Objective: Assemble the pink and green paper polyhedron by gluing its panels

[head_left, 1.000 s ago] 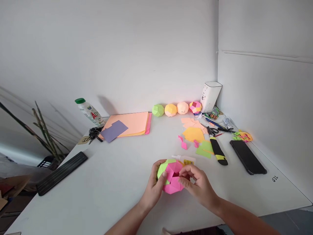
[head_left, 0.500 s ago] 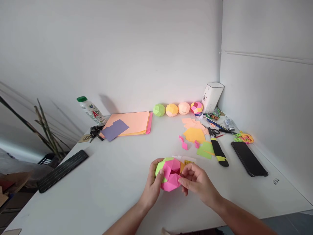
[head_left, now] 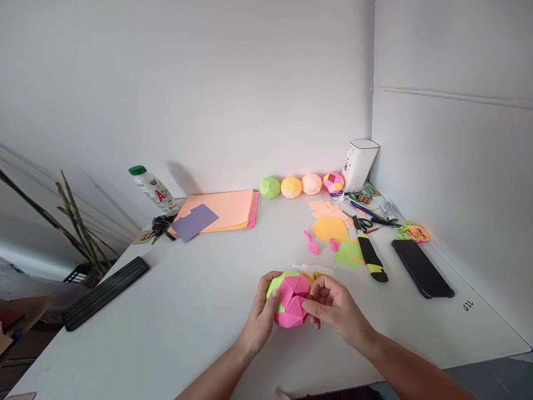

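Above the white table I hold a faceted paper ball with pink and green faces and a bit of orange at its right. My left hand wraps its left side, thumb on the front. At the right side, my right hand pinches the edge of a pink face between thumb and fingers. A dark gap runs between the pink faces near that thumb. Just behind the ball lies a white glue bottle, partly hidden by the ball and hand.
Several finished paper balls line the wall. Paper scraps, a yellow-black utility knife, scissors and a phone lie right. Paper sheets, a bottle, keys and a black bar are left.
The dark opening among the pink faces has narrowed as the pink pieces come closer together. Both hands keep nearly the same grip. The view has shifted slightly.
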A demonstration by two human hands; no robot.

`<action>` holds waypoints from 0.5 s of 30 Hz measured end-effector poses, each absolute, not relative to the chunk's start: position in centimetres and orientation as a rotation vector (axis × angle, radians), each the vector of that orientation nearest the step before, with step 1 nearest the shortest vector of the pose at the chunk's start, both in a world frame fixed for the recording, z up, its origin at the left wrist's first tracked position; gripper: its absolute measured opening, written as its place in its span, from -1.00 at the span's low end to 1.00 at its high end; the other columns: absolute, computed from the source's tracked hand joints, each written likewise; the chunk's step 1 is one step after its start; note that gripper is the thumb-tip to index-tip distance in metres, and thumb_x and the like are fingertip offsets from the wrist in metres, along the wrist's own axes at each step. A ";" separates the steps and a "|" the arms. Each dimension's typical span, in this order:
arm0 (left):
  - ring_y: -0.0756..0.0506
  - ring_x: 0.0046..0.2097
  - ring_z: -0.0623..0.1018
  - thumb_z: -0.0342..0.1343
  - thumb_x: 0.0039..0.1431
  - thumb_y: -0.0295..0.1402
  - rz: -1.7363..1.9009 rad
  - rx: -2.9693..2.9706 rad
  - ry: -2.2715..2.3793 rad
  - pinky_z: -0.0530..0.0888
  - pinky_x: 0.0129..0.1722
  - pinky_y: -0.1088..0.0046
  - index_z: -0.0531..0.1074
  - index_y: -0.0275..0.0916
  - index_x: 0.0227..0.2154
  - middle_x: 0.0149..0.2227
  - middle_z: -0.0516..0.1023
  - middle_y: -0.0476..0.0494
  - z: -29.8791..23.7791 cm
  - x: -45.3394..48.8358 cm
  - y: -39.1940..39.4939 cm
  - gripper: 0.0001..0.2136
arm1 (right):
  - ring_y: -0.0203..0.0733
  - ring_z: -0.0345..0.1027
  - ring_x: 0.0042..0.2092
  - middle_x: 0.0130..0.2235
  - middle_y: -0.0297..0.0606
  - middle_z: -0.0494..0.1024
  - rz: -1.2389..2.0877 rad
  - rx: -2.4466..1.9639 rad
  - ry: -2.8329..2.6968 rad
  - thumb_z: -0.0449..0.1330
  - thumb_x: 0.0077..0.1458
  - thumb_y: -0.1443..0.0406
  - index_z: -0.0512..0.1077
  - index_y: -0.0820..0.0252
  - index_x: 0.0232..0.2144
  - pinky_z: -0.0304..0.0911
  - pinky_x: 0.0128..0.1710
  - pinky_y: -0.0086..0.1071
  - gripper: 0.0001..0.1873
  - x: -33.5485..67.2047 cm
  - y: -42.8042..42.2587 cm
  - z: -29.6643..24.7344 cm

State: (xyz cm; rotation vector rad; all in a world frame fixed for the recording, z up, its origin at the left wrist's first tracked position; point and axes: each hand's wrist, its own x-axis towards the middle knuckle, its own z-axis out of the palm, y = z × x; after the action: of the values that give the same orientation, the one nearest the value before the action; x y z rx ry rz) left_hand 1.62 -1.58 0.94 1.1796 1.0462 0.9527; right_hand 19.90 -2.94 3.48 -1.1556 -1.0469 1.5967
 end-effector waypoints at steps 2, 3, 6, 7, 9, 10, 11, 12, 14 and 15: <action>-0.11 -0.29 0.50 -0.12 0.26 0.04 0.956 1.175 1.056 0.44 -0.28 0.36 0.19 -0.15 0.01 -0.10 0.49 -0.17 1.0 1.7 -1.6 -0.57 | -0.39 0.32 -0.59 -0.57 -0.49 0.42 1.598 -1.153 -1.046 0.41 -0.10 0.12 0.24 0.16 -0.49 0.25 -0.59 -0.47 -0.59 19.9 -3.0 3.4; -0.11 -0.29 0.50 -0.12 0.26 0.04 0.956 1.173 1.064 0.43 -0.29 0.36 0.19 -0.15 0.01 -0.10 0.49 -0.17 1.0 1.7 -1.6 -0.57 | -0.39 0.32 -0.59 -0.57 -0.49 0.42 1.600 -1.152 -1.047 0.40 -0.09 0.12 0.24 0.16 -0.49 0.24 -0.59 -0.47 -0.59 19.9 -3.0 3.4; -0.12 -0.31 0.51 -0.11 0.24 0.07 0.954 1.166 1.069 0.43 -0.33 0.37 0.19 -0.15 0.02 -0.11 0.51 -0.18 1.1 1.7 -1.6 -0.55 | -0.37 0.33 -0.57 -0.55 -0.46 0.44 1.601 -1.147 -1.051 0.40 -0.08 0.12 0.24 0.16 -0.48 0.23 -0.60 -0.47 -0.59 19.9 -3.0 3.3; -0.12 -0.31 0.51 -0.11 0.24 0.07 0.954 1.164 1.066 0.43 -0.33 0.37 0.19 -0.15 0.02 -0.11 0.51 -0.18 1.1 1.7 -1.6 -0.54 | -0.36 0.34 -0.56 -0.55 -0.45 0.45 1.604 -1.143 -1.052 0.39 -0.08 0.12 0.24 0.16 -0.48 0.23 -0.60 -0.47 -0.59 19.9 -3.0 3.3; -0.12 -0.30 0.51 -0.10 0.23 0.07 0.964 1.164 1.055 0.44 -0.32 0.36 0.19 -0.15 0.02 -0.12 0.51 -0.18 1.1 1.7 -1.6 -0.54 | -0.36 0.34 -0.55 -0.54 -0.44 0.47 1.614 -1.138 -1.052 0.39 -0.08 0.12 0.24 0.16 -0.47 0.22 -0.60 -0.47 -0.59 19.9 -3.0 3.3; -0.11 -0.30 0.51 -0.09 0.24 0.06 0.970 1.165 1.050 0.45 -0.30 0.36 0.19 -0.16 0.02 -0.12 0.50 -0.17 1.2 1.7 -1.6 -0.55 | -0.36 0.34 -0.55 -0.54 -0.43 0.47 1.622 -1.138 -1.054 0.39 -0.07 0.12 0.24 0.16 -0.47 0.22 -0.60 -0.48 -0.60 19.9 -3.0 3.3; -0.11 -0.29 0.51 -0.09 0.24 0.05 0.974 1.168 1.045 0.46 -0.29 0.36 0.19 -0.16 0.02 -0.13 0.50 -0.17 1.1 1.7 -1.6 -0.56 | -0.36 0.34 -0.55 -0.54 -0.43 0.48 1.628 -1.139 -1.057 0.39 -0.06 0.12 0.24 0.16 -0.46 0.21 -0.60 -0.48 -0.60 19.9 -3.0 3.3; -0.11 -0.28 0.50 -0.09 0.25 0.04 0.976 1.172 1.040 0.46 -0.29 0.36 0.20 -0.16 0.01 -0.14 0.50 -0.16 1.1 1.7 -1.6 -0.57 | -0.35 0.35 -0.56 -0.55 -0.44 0.48 1.629 -1.141 -1.059 0.39 -0.06 0.12 0.23 0.16 -0.46 0.21 -0.60 -0.48 -0.60 19.9 -3.0 3.4; -0.11 -0.27 0.50 -0.10 0.26 0.03 0.967 1.181 1.035 0.45 -0.28 0.35 0.21 -0.15 0.01 -0.14 0.49 -0.15 1.1 1.7 -1.5 -0.58 | -0.36 0.34 -0.57 -0.57 -0.46 0.47 1.620 -1.155 -1.062 0.39 -0.07 0.12 0.23 0.15 -0.47 0.20 -0.60 -0.48 -0.60 19.9 -3.0 3.5; -0.12 -0.26 0.50 -0.11 0.26 0.03 0.957 1.186 1.035 0.45 -0.27 0.35 0.21 -0.15 0.01 -0.14 0.49 -0.14 1.2 1.7 -1.5 -0.58 | -0.37 0.34 -0.58 -0.58 -0.48 0.45 1.614 -1.163 -1.061 0.39 -0.07 0.12 0.23 0.15 -0.48 0.20 -0.61 -0.49 -0.59 19.9 -3.1 3.5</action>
State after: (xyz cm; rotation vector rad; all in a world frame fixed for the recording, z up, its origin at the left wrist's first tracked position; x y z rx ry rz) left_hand 1.71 -1.50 1.16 1.1856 1.0352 0.9565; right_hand 19.89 -3.07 3.50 -1.1632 -1.0612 1.6138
